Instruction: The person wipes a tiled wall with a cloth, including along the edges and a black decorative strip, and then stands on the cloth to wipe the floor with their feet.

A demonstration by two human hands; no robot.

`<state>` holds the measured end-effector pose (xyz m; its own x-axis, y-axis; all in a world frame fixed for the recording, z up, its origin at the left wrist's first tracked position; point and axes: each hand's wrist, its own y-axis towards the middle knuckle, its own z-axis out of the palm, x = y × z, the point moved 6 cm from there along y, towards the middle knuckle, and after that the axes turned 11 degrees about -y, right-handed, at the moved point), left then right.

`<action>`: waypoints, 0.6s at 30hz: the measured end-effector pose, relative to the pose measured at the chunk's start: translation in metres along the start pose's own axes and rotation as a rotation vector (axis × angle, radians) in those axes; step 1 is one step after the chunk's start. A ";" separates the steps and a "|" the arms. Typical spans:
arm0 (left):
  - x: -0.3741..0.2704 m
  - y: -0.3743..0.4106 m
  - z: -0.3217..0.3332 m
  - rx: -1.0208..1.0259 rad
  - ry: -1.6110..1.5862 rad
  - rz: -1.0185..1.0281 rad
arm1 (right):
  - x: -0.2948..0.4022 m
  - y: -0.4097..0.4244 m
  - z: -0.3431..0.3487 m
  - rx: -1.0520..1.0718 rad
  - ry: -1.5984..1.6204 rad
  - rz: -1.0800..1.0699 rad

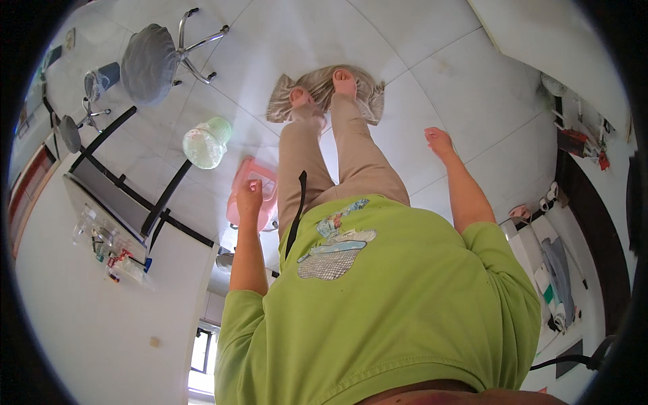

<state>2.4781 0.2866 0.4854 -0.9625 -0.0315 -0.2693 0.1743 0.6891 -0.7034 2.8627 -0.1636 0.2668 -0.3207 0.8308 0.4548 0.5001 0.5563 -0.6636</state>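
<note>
My left hand point(249, 195) hangs at my left side with its fingers curled in, and no object shows in it. In this view it overlaps a pink plastic stool point(240, 174); whether it touches the stool cannot be told. My right hand point(439, 140) is held out from my right side over the tiled floor, fingers loosely bent and apart, with nothing visible in it. Both my feet stand on a crumpled grey-beige cloth point(372, 104) on the floor. A black strap point(298, 212) dangles over the left front of my green shirt point(385, 283).
Left of the stool stands a pale green bin point(207, 144) with a plastic liner. Farther left are a wheeled stool point(149, 66) with a plastic-covered seat, a dark bin point(104, 81) and a black-framed table point(106, 197). A white panel point(547, 35) juts in at upper right; shoes point(552, 192) lie at right.
</note>
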 end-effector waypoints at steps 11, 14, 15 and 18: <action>-0.019 0.027 0.001 -0.009 -0.104 0.098 | 0.062 0.010 -0.065 0.073 -0.091 0.273; 0.017 0.041 0.001 -0.043 -0.115 0.041 | 0.070 0.019 -0.071 0.106 -0.156 0.302; 0.015 0.043 -0.006 -0.053 -0.129 0.043 | 0.069 0.027 -0.071 0.124 -0.192 0.299; 0.010 0.029 -0.020 -0.074 -0.155 0.014 | 0.057 0.041 -0.067 0.093 -0.161 0.217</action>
<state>2.4688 0.3208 0.4759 -0.9156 -0.1284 -0.3810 0.1664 0.7416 -0.6498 2.9185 -0.0943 0.3053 -0.3417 0.9181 0.2007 0.4972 0.3578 -0.7904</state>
